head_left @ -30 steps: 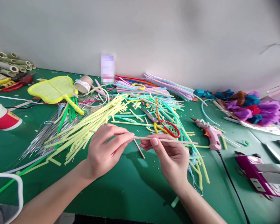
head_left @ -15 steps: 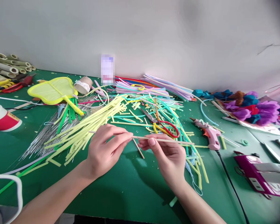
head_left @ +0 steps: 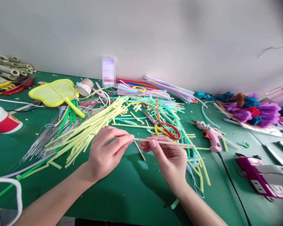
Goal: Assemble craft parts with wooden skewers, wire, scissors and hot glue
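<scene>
My left hand and my right hand both pinch one thin wooden stick, held level above the green table. The left fingers close on it near its middle, the right thumb and fingers a little further right. The stick's right end reaches toward the pink glue gun. A second short stick lies on the table under the hands. Pale yellow strips fan out just behind my left hand.
Scissors with red and yellow handles lie among coloured strips behind my right hand. A yellow fan, a twine spool, bamboo tubes and a red-white jar are at left. Felt flowers and a purple tool are at right.
Both hands keep their grip on the stick with almost no movement; the view has shifted very slightly.
</scene>
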A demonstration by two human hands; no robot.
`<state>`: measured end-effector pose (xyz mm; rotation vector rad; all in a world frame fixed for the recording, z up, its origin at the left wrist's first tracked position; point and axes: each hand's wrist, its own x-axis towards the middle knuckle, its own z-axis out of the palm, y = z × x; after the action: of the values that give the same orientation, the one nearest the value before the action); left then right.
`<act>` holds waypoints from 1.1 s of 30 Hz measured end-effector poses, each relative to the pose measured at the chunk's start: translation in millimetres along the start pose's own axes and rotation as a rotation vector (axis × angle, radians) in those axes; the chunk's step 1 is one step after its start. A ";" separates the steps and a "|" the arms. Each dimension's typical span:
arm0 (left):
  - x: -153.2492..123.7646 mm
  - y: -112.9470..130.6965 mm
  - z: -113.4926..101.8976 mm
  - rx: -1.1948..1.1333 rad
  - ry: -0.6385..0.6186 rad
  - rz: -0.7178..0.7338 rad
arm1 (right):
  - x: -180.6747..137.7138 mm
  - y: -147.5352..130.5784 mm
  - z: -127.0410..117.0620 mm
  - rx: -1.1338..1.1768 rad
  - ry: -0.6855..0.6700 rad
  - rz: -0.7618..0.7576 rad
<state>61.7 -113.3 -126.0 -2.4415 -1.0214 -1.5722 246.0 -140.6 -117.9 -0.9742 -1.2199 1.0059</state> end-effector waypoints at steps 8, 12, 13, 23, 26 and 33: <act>0.4 -0.2 -0.7 0.011 -0.007 0.006 | -0.8 1.3 -1.3 0.012 -0.009 -0.013; 1.5 0.1 -1.2 0.011 -0.008 0.019 | -0.5 1.3 -1.3 0.004 -0.011 -0.009; 1.8 0.4 -1.4 0.011 -0.009 0.020 | -0.4 1.2 -1.4 0.001 -0.011 -0.010; 2.1 0.5 -2.6 0.026 -0.018 0.015 | -0.9 1.1 -0.8 -0.016 0.007 -0.002; 2.4 0.5 -2.8 0.032 -0.018 0.024 | -1.2 1.5 -0.9 -0.003 0.000 -0.004; 2.2 0.3 -2.9 0.025 -0.014 0.026 | -1.0 1.9 -1.1 -0.005 -0.001 0.001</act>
<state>60.2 -113.5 -122.7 -2.4428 -1.0013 -1.5267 246.8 -141.1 -120.1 -0.9777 -1.2236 1.0047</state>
